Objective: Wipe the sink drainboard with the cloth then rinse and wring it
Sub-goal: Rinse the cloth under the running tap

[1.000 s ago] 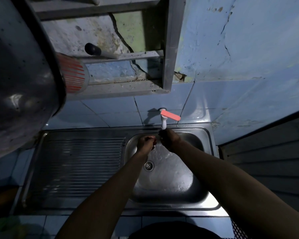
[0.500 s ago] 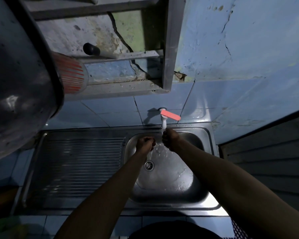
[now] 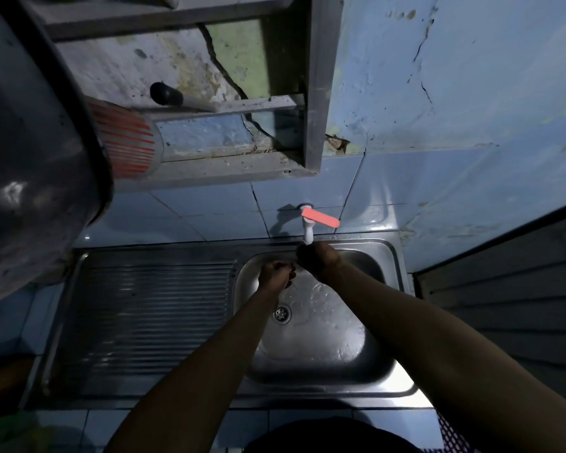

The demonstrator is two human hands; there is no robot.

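Cloth: not clearly visible; only a dark scrap [image 3: 291,265] shows between the two hands, under the tap at about 12 o'clock of the basin. It is judged to be bunched inside the fists.
Left hand [image 3: 275,276]: curled closed over the basin, at about 11 o'clock from the drain, seemingly gripping one end of the cloth; the dim light leaves the grip itself unclear.
Right hand [image 3: 317,258]: closed in a fist directly beneath the tap spout, just beside the left hand, apparently gripping the other end.
What changed: against the pictures a moment earlier, the right hand has risen slightly toward the spout and the two fists sit closer together; the arms have barely shifted.
Meaning for the task: the wiping looks finished, and this reads as the rinse or wring stage, with the cloth being squeezed under the tap.
Tap [image 3: 308,230]: white body with a red lever [image 3: 321,218] pointing toward 3 o'clock; whether water runs cannot be told.
Basin [image 3: 324,328]: wet and glinting, its drain [image 3: 281,313] at 6 o'clock from the hands.
Drainboard [image 3: 151,318]: ribbed steel at 9 o'clock of the basin, with nothing on it.
Surroundings: blue wall tiles [image 3: 209,220] behind the sink and a dark pot [image 3: 30,158] hanging close at 10 o'clock.
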